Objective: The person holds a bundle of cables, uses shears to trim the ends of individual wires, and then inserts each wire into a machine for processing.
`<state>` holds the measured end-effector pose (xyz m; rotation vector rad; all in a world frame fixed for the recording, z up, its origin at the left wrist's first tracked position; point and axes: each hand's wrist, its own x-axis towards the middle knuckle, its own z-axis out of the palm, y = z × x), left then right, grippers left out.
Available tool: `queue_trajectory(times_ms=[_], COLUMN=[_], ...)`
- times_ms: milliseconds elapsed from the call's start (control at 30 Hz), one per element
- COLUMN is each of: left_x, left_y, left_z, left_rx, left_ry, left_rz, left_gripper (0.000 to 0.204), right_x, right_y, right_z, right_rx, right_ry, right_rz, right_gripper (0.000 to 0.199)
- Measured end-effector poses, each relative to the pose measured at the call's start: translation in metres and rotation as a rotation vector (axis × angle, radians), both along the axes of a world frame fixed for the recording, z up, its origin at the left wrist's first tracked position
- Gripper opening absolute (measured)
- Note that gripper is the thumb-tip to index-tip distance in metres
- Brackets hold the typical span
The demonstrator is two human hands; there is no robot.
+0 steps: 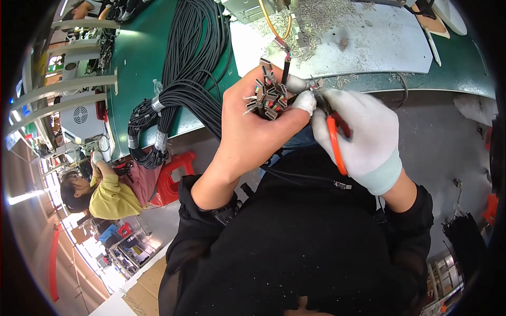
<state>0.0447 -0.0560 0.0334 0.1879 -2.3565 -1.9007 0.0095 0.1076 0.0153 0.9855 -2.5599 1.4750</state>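
My left hand (245,124) is closed around a bunch of black cables whose metal connector ends (270,99) stick up out of the fist. White covers wrap its thumb tip and a fingertip. Between those fingertips sits one small connector end (316,84), partly hidden. My right hand (366,124), in a white glove, grips orange-handled pliers (334,139). Their jaws meet the pinched connector by the left thumb; whether they are closed on it I cannot tell. The cables (203,105) run leftward from beneath my left hand onto the table.
Small metal scraps (337,23) litter a white board (392,52) on the green table (139,68). A machine with a yellow tube (271,23) stands at the far edge. Long black cables (195,31) lie coiled at left. A person in yellow (113,192) sits near a red stool (171,179).
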Motion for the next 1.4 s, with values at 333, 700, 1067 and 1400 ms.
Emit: queue_trajectory(times_ms=[333,700,1067,1400], left_x=[-0.012,-0.086,-0.112,-0.113], left_y=[-0.021,-0.064,-0.067,-0.064], left_z=[-0.012,-0.055,-0.057,-0.05], left_rx=[0.381,0.633,0.575,0.254], left_ry=[-0.377,-0.342,-0.329,-0.261], left_rz=[-0.055,-0.114,-0.152,-0.119], left_gripper=[0.015,0.009,0.021,0.028], right_x=[-0.002,-0.097,-0.141,-0.139], right_y=[0.001,-0.009,-0.034,-0.045], right_z=[-0.013,-0.033,-0.03,-0.03], right_rx=[-0.071,-0.214,-0.203,-0.225], right_ry=[-0.521,-0.655,-0.816,-0.748], right_rz=[0.15,0.089,0.204,0.139], right_gripper=[0.013,0.028,0.031,0.031])
